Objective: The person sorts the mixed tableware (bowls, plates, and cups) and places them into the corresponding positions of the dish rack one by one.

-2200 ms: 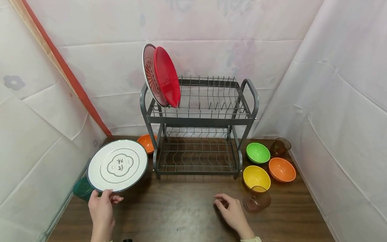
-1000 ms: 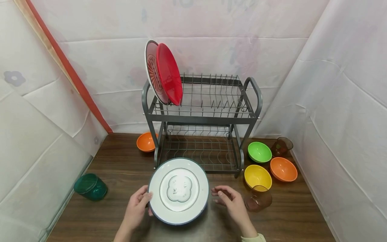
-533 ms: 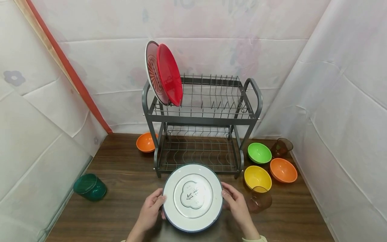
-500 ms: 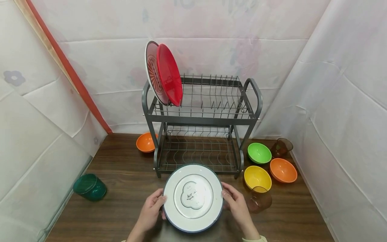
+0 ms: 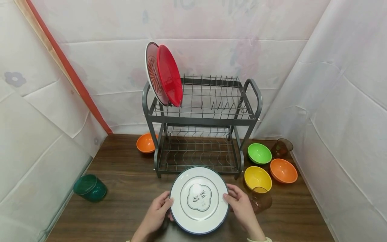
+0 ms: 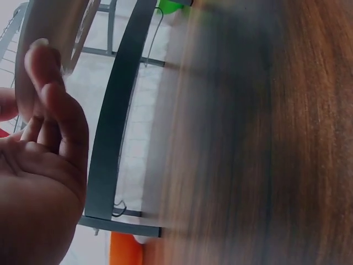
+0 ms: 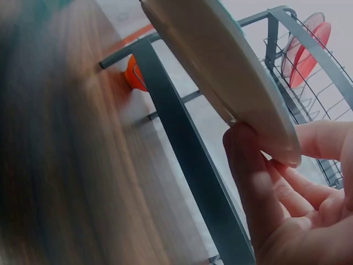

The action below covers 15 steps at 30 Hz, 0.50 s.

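Observation:
A white plate [image 5: 199, 222] with a dark blue rim and dark characters in its middle is held above the table, in front of the rack. My left hand [image 5: 158, 211] pinches its left edge, thumb on top and fingers beneath. On the opposite edge, my right hand [image 5: 241, 205] grips the rim in the same way. The left wrist view shows the fingers under the plate [image 6: 52, 33]; in the right wrist view the plate [image 7: 220, 66] is seen edge-on between thumb and fingers.
A two-tier dish rack [image 5: 202, 120] bears a red plate [image 5: 170, 75] and a patterned plate [image 5: 152, 67] at upper left. Green [image 5: 259, 153], yellow [image 5: 257, 178] and orange bowls [image 5: 283, 170] and brown glasses [image 5: 260, 201] stand right. Left are a teal glass [image 5: 90, 188] and another orange bowl [image 5: 146, 143].
My left hand has brought the plate from the left to the front middle. My right hand has taken hold of its right edge. Lately the plate has turned and shifted slightly right.

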Each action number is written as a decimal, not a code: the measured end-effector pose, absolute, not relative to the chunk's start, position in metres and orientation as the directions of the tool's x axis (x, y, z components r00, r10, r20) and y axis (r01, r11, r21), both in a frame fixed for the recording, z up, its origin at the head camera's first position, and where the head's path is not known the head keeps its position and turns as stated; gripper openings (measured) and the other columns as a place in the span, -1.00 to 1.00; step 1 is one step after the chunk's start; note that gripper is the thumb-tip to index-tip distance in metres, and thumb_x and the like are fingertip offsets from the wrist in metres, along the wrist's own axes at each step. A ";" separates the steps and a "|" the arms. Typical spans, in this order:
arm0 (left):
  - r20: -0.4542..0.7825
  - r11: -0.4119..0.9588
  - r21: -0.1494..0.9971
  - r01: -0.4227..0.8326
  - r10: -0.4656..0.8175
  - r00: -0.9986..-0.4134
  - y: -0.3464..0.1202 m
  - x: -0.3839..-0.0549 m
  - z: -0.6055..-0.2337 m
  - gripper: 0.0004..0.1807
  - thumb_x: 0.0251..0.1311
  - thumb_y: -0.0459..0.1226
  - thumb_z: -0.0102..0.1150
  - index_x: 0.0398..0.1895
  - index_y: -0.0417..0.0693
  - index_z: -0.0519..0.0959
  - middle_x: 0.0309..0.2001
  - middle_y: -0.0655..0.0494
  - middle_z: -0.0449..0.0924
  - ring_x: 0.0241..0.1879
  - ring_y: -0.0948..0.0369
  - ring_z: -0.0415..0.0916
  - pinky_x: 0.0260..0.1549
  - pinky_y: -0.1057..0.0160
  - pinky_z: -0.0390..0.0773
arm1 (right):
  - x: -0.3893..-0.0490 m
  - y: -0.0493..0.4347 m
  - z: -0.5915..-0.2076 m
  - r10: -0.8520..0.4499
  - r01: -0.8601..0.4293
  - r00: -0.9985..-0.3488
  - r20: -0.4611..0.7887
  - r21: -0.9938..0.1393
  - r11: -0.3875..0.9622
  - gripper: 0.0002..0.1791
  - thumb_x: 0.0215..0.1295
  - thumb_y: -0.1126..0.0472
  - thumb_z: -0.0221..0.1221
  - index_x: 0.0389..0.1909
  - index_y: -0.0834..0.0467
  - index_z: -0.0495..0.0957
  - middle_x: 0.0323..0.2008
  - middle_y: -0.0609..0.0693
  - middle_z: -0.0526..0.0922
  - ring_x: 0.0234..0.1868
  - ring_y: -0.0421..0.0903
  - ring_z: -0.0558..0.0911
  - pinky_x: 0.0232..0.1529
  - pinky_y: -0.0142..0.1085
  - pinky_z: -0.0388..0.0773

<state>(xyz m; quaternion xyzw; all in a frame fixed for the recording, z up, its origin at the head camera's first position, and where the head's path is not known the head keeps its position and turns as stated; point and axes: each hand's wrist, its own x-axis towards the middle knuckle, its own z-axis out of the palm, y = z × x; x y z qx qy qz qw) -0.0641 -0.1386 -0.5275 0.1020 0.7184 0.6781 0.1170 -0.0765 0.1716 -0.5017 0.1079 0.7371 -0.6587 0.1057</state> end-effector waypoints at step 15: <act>-0.105 0.304 0.952 -0.035 0.216 -0.971 -0.126 -0.063 -0.531 -0.45 0.47 -0.08 0.06 0.31 -0.31 0.43 -0.36 0.14 0.61 -0.38 0.28 0.46 -0.36 0.34 0.44 | -0.080 0.185 -0.485 -0.093 0.223 -0.962 -0.258 -0.933 0.281 -0.57 0.34 0.41 0.19 0.21 0.36 0.40 -0.02 0.23 0.67 -0.26 0.01 0.66 -0.23 -0.20 0.67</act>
